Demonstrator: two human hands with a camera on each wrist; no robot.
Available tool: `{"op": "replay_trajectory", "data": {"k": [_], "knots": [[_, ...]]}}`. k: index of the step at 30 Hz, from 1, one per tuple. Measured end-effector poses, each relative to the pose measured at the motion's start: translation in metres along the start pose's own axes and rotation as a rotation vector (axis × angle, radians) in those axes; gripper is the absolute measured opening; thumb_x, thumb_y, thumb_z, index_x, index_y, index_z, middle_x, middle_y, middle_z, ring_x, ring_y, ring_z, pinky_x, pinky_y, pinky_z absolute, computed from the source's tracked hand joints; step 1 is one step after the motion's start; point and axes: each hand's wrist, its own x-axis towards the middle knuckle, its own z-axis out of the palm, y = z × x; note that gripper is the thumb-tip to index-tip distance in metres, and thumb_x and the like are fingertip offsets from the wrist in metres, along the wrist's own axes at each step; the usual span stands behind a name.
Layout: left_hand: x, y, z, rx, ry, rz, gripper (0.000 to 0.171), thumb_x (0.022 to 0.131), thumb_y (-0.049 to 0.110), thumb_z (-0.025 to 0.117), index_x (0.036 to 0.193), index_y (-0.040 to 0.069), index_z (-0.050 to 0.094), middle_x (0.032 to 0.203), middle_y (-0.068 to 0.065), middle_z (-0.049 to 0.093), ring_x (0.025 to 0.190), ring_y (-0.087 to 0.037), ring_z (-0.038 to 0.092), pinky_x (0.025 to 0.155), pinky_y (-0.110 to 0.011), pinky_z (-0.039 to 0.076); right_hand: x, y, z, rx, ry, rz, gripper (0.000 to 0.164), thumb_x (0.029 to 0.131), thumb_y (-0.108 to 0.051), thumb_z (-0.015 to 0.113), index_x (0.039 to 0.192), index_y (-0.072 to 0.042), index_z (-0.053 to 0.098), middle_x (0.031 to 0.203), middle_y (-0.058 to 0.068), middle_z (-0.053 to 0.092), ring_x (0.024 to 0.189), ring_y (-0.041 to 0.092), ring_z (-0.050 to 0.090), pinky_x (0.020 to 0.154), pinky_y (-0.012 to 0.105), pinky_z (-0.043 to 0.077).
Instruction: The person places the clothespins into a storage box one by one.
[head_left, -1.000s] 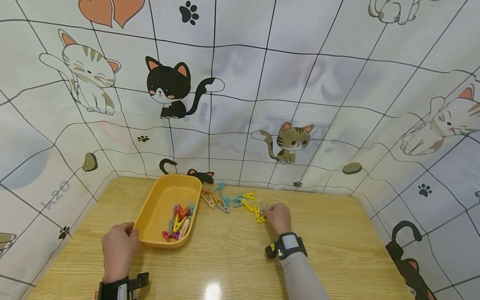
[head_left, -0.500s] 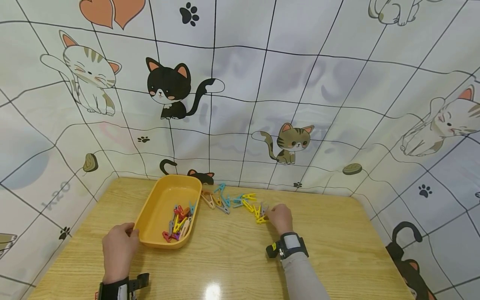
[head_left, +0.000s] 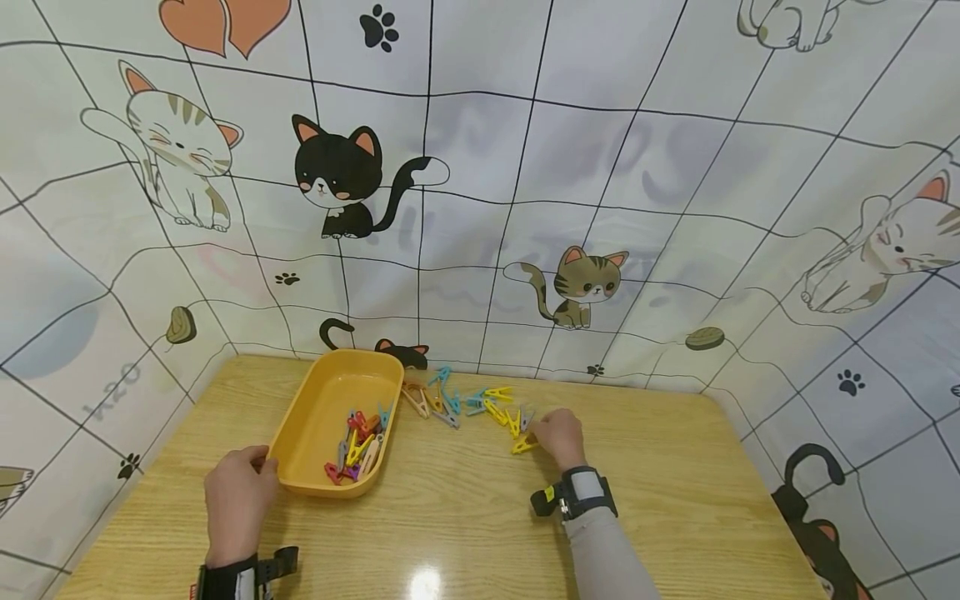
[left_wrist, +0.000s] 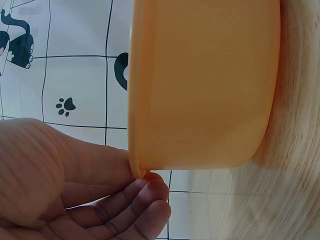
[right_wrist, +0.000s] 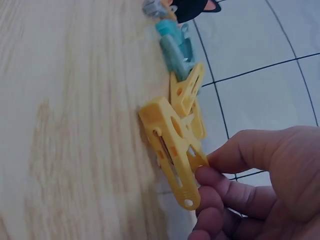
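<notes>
My left hand [head_left: 238, 504] pinches the rim of a yellow plastic basin [head_left: 322, 396] at its near left corner. In the left wrist view the thumb lies at the rim of the basin [left_wrist: 210, 85], with the fingers curled below it. On the table, my right hand [head_left: 558, 435] pinches one arm of a yellow clothespin [right_wrist: 159, 114] between thumb and index finger. More yellow clothespins [head_left: 495, 410] lie just beyond that hand, beside a grey one [head_left: 527, 419] partly hidden by it. Red, yellow, grey and other clothespins [head_left: 360, 442] are heaped inside the basin's right side.
Blue, orange, beige and grey clothespins [head_left: 442, 400] lie scattered on the wooden table [head_left: 465, 508] right of the basin. Behind the table hangs a white sheet [head_left: 480, 208] printed with cats and grid lines, which also runs along both sides.
The yellow clothespin at my right hand has shifted slightly towards me and turned, coming apart from the other yellow ones. My left hand and the basin have stayed put.
</notes>
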Motion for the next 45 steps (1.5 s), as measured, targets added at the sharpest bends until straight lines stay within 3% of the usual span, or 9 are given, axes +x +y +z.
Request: {"op": "replay_trajectory", "data": {"k": [6, 14, 31, 38, 45], "knots": [[0.000, 0.000, -0.001, -0.001, 0.003, 0.012, 0.026, 0.090, -0.004, 0.065, 0.109, -0.020, 0.069, 0.090, -0.034, 0.068, 0.078, -0.045, 0.066, 0.064, -0.050, 0.052, -0.003, -0.011, -0.001, 0.044, 0.020, -0.113, 0.025, 0.090, -0.016, 0.069, 0.069, -0.002, 0.074, 0.056, -0.004, 0.050, 0.055, 0.013, 0.042, 0.053, 0.025, 0.030], [0.000, 0.000, 0.000, 0.000, 0.007, 0.017, 0.025, 0.089, -0.005, 0.065, 0.109, -0.021, 0.069, 0.090, -0.034, 0.068, 0.077, -0.044, 0.066, 0.063, -0.050, 0.052, -0.011, -0.031, 0.002, 0.152, 0.034, -0.186, 0.017, 0.092, -0.016, 0.071, 0.088, -0.001, 0.080, 0.075, 0.003, 0.066, 0.066, 0.016, 0.054, 0.055, 0.026, 0.040], [0.000, 0.000, -0.001, -0.005, 0.008, 0.027, 0.026, 0.089, -0.004, 0.064, 0.109, -0.021, 0.069, 0.089, -0.033, 0.068, 0.076, -0.043, 0.066, 0.061, -0.047, 0.051, -0.029, -0.083, 0.023, 0.240, 0.020, -0.447, 0.014, 0.090, -0.011, 0.073, 0.079, -0.003, 0.078, 0.077, 0.006, 0.070, 0.065, 0.011, 0.053, 0.057, 0.025, 0.044], [0.001, 0.000, -0.001, -0.002, 0.004, 0.014, 0.025, 0.089, -0.004, 0.065, 0.108, -0.020, 0.069, 0.088, -0.033, 0.069, 0.077, -0.043, 0.066, 0.061, -0.047, 0.051, -0.044, -0.111, 0.038, 0.279, -0.019, -0.563, 0.014, 0.088, -0.007, 0.070, 0.078, -0.003, 0.078, 0.079, 0.010, 0.072, 0.065, 0.009, 0.056, 0.059, 0.025, 0.046], [0.000, 0.000, -0.001, -0.002, 0.003, 0.015, 0.025, 0.089, -0.004, 0.065, 0.108, -0.020, 0.069, 0.089, -0.033, 0.069, 0.077, -0.043, 0.066, 0.062, -0.048, 0.052, -0.062, -0.131, 0.058, 0.309, -0.067, -0.623, 0.014, 0.090, -0.010, 0.072, 0.081, -0.005, 0.080, 0.081, 0.006, 0.072, 0.070, 0.008, 0.057, 0.064, 0.024, 0.047]]}}
